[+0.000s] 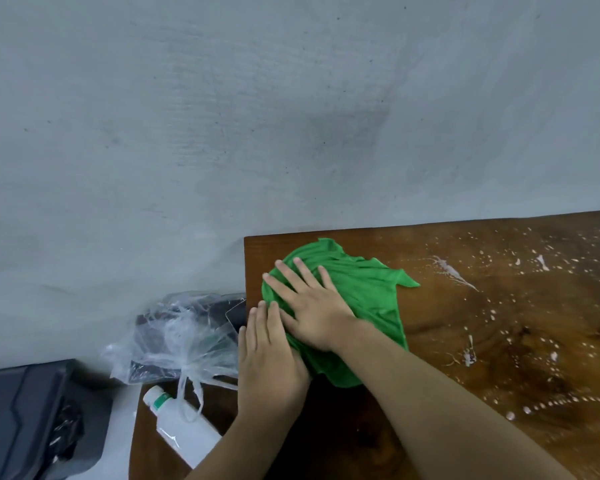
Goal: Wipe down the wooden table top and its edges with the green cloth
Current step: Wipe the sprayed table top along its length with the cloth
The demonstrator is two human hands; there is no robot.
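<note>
From my feed, a crumpled clear plastic bag (179,336) sits at about nine o'clock of centre, low in the frame, with something dark inside that I can't make out. Just below it, toward seven o'clock, a white bottle (181,427) with a green band near its cap lies tilted on a lower brown surface (146,441); the bag's handles drape over it. At eight o'clock, in the bottom-left corner, stands a dark grey bin (32,420). A grey-blue wall (257,116) fills twelve o'clock.
</note>
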